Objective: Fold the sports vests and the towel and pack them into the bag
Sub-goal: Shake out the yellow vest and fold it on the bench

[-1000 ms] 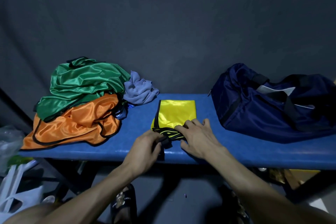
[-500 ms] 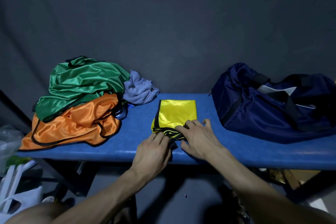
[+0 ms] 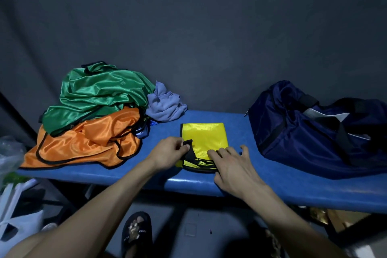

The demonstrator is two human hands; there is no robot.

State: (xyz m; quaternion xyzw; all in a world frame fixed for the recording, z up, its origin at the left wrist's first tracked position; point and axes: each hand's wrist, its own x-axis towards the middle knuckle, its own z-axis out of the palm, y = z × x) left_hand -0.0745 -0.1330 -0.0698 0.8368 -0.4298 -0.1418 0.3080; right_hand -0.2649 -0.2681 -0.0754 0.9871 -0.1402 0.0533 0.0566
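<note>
Yellow satin, folded into a neat rectangle, lies flat near the front middle of the blue tabletop [image 3: 261, 184]: this yellow vest [image 3: 204, 137] has black trim bunched at its near edge. Both hands work at that near end. The left hand [image 3: 167, 152] sits at the vest's left edge with its fingers curled, pinching a black strap [image 3: 188, 148] of the trim between thumb and fingertips and lifting it a little off the cloth. The right hand [image 3: 232, 168] lies palm down with its fingers straight and slightly spread, the fingertips pressing the near right corner of the vest and the loose black trim against the tabletop; it grips nothing. Counting the garments, three vests are plainly in sight: the yellow one, a green vest [image 3: 98, 94] and an orange vest [image 3: 83, 144], the last two crumpled in a heap at the left end, green on top of orange. A scrap of shiny blue cloth [image 3: 144, 130] peeps from the right side of that heap; what it belongs to cannot be told. One towel [image 3: 164, 103], greyish lilac and bunched up, rests against the heap's right side, beyond the yellow vest. One navy bag [image 3: 303, 132] stands at the right end, its top slumped open, well apart from the yellow vest. Below the tabletop one dark slipper [image 3: 137, 234] shows on the floor
</note>
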